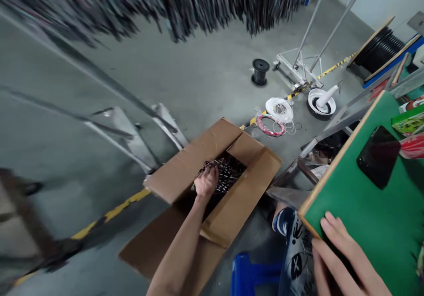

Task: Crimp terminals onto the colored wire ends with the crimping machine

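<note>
The left hand [206, 182] is reaching down into an open cardboard carton [245, 194], its fingers curling over the dark cable pieces [229, 176] near the middle of the opening. The blur is hiding whether they are pinching some pieces or only pressing on top. The right hand [347, 260] is spreading its fingers loosely over the edge of the green bench [341, 199], close to its near-left corner, and is holding nothing visible. For clean handling, the left fingers are probably needing to close on a small, even bunch and to draw it straight up, because the pieces are lying crowded and could snag on each other. The carton's raised flaps are crowding the forearm and narrowing the way out. A dark phone [379, 157] is lying farther along the bench, inside its left edge. A blue stool [243, 274] is standing just below the carton, metal rack legs [121, 90] are slanting past its far-left side, and loose wire coils [280, 109] are lying on the floor beyond.
</note>
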A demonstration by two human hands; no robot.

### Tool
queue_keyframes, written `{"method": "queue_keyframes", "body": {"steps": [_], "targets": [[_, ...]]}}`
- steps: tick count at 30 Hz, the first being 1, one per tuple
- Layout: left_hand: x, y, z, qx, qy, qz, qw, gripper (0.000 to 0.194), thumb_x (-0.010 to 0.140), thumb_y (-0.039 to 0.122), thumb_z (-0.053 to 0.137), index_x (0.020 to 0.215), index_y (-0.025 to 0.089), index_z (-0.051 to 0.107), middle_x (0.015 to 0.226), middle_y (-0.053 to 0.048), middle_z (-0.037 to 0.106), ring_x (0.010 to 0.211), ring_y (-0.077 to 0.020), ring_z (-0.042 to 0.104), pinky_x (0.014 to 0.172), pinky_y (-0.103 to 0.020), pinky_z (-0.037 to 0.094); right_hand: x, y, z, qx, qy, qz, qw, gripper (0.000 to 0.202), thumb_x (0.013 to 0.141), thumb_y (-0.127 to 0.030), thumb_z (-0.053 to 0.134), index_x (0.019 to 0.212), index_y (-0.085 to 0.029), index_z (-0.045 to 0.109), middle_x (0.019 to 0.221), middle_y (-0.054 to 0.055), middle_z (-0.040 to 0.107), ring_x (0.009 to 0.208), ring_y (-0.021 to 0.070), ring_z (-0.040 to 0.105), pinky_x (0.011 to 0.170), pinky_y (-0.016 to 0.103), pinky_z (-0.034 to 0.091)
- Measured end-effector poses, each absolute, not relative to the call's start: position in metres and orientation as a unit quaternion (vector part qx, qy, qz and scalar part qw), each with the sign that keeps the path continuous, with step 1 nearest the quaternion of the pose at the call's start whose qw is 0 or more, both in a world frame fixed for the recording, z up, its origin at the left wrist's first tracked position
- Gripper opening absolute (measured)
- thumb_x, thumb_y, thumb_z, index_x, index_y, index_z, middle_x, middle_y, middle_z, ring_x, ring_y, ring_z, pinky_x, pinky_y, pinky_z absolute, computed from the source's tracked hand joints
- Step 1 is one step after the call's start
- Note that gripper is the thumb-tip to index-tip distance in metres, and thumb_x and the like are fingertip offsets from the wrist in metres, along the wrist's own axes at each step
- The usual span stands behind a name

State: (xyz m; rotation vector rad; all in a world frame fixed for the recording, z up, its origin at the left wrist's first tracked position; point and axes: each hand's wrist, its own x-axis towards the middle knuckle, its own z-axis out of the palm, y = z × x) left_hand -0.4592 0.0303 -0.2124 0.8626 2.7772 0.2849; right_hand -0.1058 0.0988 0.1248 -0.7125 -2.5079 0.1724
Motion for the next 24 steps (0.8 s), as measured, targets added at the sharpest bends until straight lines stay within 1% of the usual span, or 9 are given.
{"method": "queue_keyframes", "body": {"steps": [2, 3, 10, 12, 16, 18, 21, 23, 24], "targets": [[-0.462, 0.024, -0.186, 0.290, 0.950, 0.086, 0.080, 0.020, 0.104, 0.031, 0.067, 0.114, 0.014, 0.070, 0.111, -0.008, 0.074, 0.093, -0.0220, 0.074, 0.081, -0.041, 0.064, -0.116, 0.103, 0.124, -0.234, -0.914, 0.034, 0.330, 0.021, 0.089, 0.000, 0.069, 0.104, -0.013, 0.075, 0.121, 0.017, 0.074, 0.116, 0.0302, 0.075, 0.102, 0.043, 0.064], [-0.463, 0.023, -0.173, 0.290, 0.951, 0.083, 0.066, 0.021, 0.104, 0.031, 0.067, 0.115, 0.014, 0.070, 0.112, -0.008, 0.074, 0.093, -0.0222, 0.074, 0.082, -0.041, 0.064, -0.120, 0.105, 0.124, -0.225, -0.913, 0.028, 0.340, 0.018, 0.091, 0.000, 0.067, 0.103, -0.011, 0.074, 0.119, 0.019, 0.075, 0.116, 0.0312, 0.075, 0.102, 0.044, 0.065], [-0.455, 0.024, -0.077, 0.313, 0.947, 0.074, -0.013, 0.022, 0.104, 0.032, 0.068, 0.116, 0.014, 0.070, 0.113, -0.008, 0.074, 0.095, -0.0229, 0.074, 0.083, -0.042, 0.064, -0.119, 0.111, 0.117, -0.213, -0.907, 0.026, 0.363, 0.019, 0.095, -0.004, 0.059, 0.101, -0.009, 0.076, 0.115, 0.024, 0.078, 0.114, 0.0370, 0.076, 0.098, 0.051, 0.067], [-0.448, 0.024, -0.048, 0.320, 0.944, 0.070, -0.030, 0.022, 0.104, 0.032, 0.068, 0.116, 0.014, 0.070, 0.113, -0.008, 0.074, 0.095, -0.0227, 0.074, 0.083, -0.042, 0.064, -0.118, 0.113, 0.112, -0.214, -0.906, 0.060, 0.361, 0.022, 0.096, -0.005, 0.056, 0.101, -0.008, 0.077, 0.117, 0.025, 0.077, 0.118, 0.0385, 0.075, 0.102, 0.054, 0.064], [-0.432, 0.022, 0.014, 0.334, 0.939, 0.060, -0.056, 0.022, 0.104, 0.033, 0.067, 0.113, 0.014, 0.070, 0.110, -0.007, 0.074, 0.092, -0.0218, 0.074, 0.081, -0.041, 0.063, -0.118, 0.117, 0.110, -0.218, -0.901, 0.182, 0.329, 0.024, 0.095, -0.005, 0.053, 0.099, -0.005, 0.077, 0.129, 0.032, 0.071, 0.132, 0.0430, 0.065, 0.113, 0.062, 0.053], [-0.424, 0.019, 0.048, 0.344, 0.935, 0.054, -0.068, 0.022, 0.104, 0.035, 0.067, 0.110, 0.014, 0.071, 0.107, -0.007, 0.074, 0.090, -0.0212, 0.073, 0.081, -0.040, 0.062, -0.110, 0.113, 0.115, -0.205, -0.901, 0.220, 0.311, 0.026, 0.096, -0.006, 0.050, 0.099, -0.007, 0.076, 0.133, 0.030, 0.070, 0.137, 0.0389, 0.062, 0.118, 0.058, 0.049], [-0.414, 0.015, 0.101, 0.362, 0.926, 0.046, -0.092, 0.024, 0.107, 0.034, 0.059, 0.103, 0.014, 0.072, 0.103, -0.007, 0.075, 0.086, -0.0211, 0.072, 0.078, -0.037, 0.059, -0.082, 0.092, 0.126, -0.173, -0.908, 0.271, 0.270, 0.025, 0.098, -0.008, 0.051, 0.105, -0.013, 0.074, 0.133, 0.019, 0.073, 0.139, 0.0285, 0.061, 0.121, 0.047, 0.046], [-0.408, 0.015, 0.137, 0.378, 0.918, 0.041, -0.110, 0.034, 0.110, 0.031, 0.049, 0.094, 0.014, 0.073, 0.099, -0.010, 0.076, 0.085, -0.0245, 0.073, 0.071, -0.033, 0.054, -0.053, 0.071, 0.129, -0.159, -0.910, 0.308, 0.228, 0.024, 0.095, -0.008, 0.054, 0.104, -0.017, 0.075, 0.126, 0.013, 0.077, 0.131, 0.0243, 0.067, 0.118, 0.041, 0.049], [-0.405, 0.016, 0.154, 0.388, 0.913, 0.039, -0.119, 0.038, 0.109, 0.031, 0.045, 0.090, 0.014, 0.073, 0.098, -0.012, 0.077, 0.085, -0.0264, 0.073, 0.068, -0.032, 0.051, -0.038, 0.059, 0.127, -0.161, -0.909, 0.326, 0.204, 0.023, 0.094, -0.008, 0.056, 0.102, -0.018, 0.075, 0.118, 0.011, 0.079, 0.122, 0.0229, 0.072, 0.113, 0.037, 0.053]]}}
